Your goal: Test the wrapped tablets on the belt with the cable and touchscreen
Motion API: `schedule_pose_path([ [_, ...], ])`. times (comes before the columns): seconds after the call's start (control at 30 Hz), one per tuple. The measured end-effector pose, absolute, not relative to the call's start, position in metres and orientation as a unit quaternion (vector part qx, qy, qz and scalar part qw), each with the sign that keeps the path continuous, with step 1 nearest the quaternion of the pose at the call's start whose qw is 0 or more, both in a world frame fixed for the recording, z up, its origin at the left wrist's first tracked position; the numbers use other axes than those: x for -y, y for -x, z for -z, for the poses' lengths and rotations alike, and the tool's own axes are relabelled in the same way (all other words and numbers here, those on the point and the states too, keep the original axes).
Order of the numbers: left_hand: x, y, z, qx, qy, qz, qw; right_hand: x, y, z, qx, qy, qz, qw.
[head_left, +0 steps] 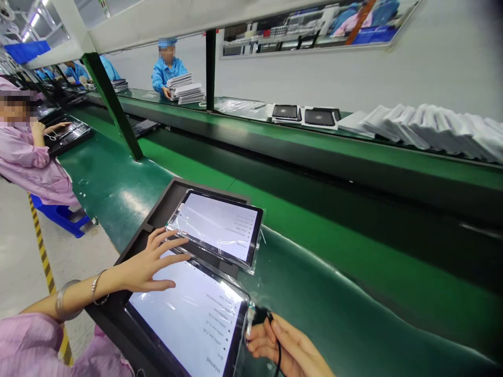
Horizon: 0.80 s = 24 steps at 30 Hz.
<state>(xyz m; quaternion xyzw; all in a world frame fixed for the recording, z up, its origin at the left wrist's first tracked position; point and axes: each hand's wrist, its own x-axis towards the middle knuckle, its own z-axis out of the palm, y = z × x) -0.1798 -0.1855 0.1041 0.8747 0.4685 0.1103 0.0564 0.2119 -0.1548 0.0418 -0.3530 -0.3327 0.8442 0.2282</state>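
My left hand (155,262) is stretched out with fingers spread over the upper left of the nearer tablet (188,314), whose lit white screen shows a list headed "Internet". Its fingertips reach toward a farther tablet (220,225) with a similar lit page; whether they touch is hard to tell. Clear plastic film covers both tablets, which lie in a black tray (161,209). At the nearer tablet's right edge, my right hand (291,343) pinches a black cable (279,351); its dark end is blurred, so I cannot tell whether it is plugged in.
A green workbench (306,283) runs beside a green conveyor belt (298,209). Tablets in white sleeves (440,125) and two dark devices (322,117) lie on the far shelf. A green post (112,104) rises ahead. Co-workers in pink (27,157) and blue (159,73) are nearby.
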Motion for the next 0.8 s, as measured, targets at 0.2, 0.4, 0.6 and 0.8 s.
schedule_pose_path([
  [0.2, 0.204, 0.185, -0.102, -0.458, -0.883, -0.078, 0.073, 0.159, -0.209, -0.051, 0.309, 0.364, -0.843, 0.247],
  [0.4, 0.207, 0.187, -0.104, -0.513, -0.851, -0.094, 0.062, 0.159, -0.213, -0.040, 0.326, 0.356, -0.843, 0.237],
  [0.6, 0.190, 0.172, -0.111, -0.510, -0.855, -0.066, 0.070, 0.155, -0.212, -0.044, 0.345, 0.347, -0.844, 0.220],
  [0.8, 0.183, 0.166, -0.107, -0.491, -0.866, -0.066, 0.073, 0.156, -0.213, -0.042, 0.351, 0.353, -0.839, 0.219],
])
